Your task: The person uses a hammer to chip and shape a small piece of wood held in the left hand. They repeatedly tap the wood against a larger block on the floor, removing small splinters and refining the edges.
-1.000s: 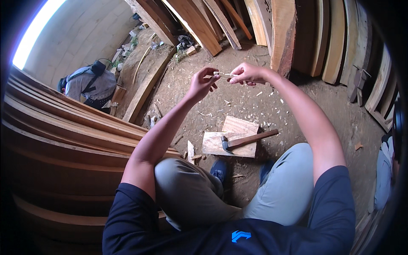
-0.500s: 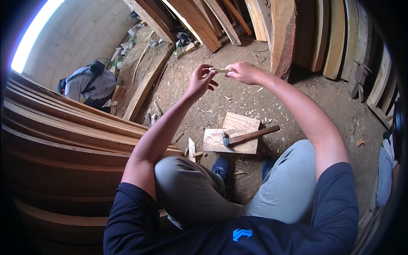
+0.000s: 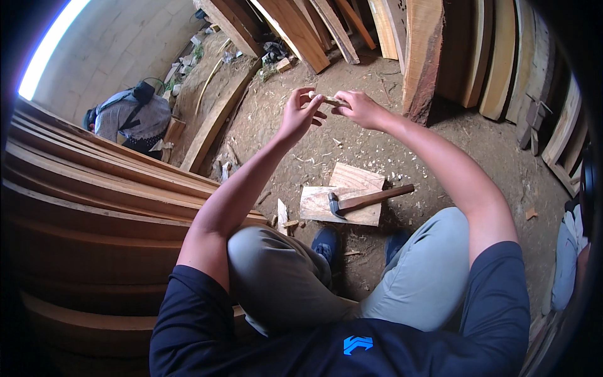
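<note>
Between my two hands, held out in front of me, is a small pale stick of wood. My left hand pinches one end between thumb and forefinger, its other fingers loosely spread. On the other end my right hand is closed, fingers curled. Below them on the dirt floor, a claw hammer with a wooden handle rests across a wooden block. A second flat piece of wood lies at the block's far side.
Long stacked planks run along my left. More boards lean upright at the far side and right. A beam lies on the ground near a grey bundle or bag. Wood chips litter the dirt around the block.
The stick has tilted, its right end now lower and more covered by my right hand. Both hands have shifted only slightly. Hammer and block stay in place.
</note>
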`<action>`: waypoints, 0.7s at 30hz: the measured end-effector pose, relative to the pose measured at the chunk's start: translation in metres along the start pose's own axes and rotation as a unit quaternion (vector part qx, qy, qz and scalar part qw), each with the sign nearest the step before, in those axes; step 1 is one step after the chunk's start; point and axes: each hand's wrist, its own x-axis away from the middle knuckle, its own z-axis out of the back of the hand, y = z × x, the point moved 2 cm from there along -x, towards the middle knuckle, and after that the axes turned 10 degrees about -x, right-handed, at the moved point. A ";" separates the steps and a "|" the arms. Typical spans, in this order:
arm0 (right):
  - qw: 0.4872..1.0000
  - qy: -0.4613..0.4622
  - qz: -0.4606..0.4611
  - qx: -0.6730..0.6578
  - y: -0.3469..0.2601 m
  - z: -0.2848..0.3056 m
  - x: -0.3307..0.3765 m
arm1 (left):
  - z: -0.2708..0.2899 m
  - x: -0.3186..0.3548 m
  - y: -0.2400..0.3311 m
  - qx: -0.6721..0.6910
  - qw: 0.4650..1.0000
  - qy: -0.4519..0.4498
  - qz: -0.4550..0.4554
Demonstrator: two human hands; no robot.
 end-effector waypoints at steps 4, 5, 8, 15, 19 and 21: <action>0.992 -0.010 -0.083 -0.092 -0.012 -0.008 -0.001 | -0.002 0.002 -0.003 0.001 1.000 -0.028 0.006; 0.991 0.003 -0.083 -0.108 -0.011 -0.010 0.000 | -0.007 0.002 -0.002 -0.009 0.999 -0.032 0.002; 0.985 0.008 -0.093 -0.146 -0.005 -0.017 -0.001 | -0.013 0.001 -0.003 -0.022 1.000 -0.003 -0.020; 0.994 -0.016 -0.077 -0.082 -0.001 -0.024 -0.004 | -0.001 -0.011 -0.035 -0.030 0.997 0.062 -0.028; 0.995 0.071 -0.067 -0.019 0.004 -0.021 0.001 | -0.006 -0.004 -0.030 -0.074 0.996 0.050 0.030; 0.994 0.103 -0.040 0.007 0.002 -0.017 0.001 | -0.005 0.000 -0.026 -0.113 0.992 0.026 0.043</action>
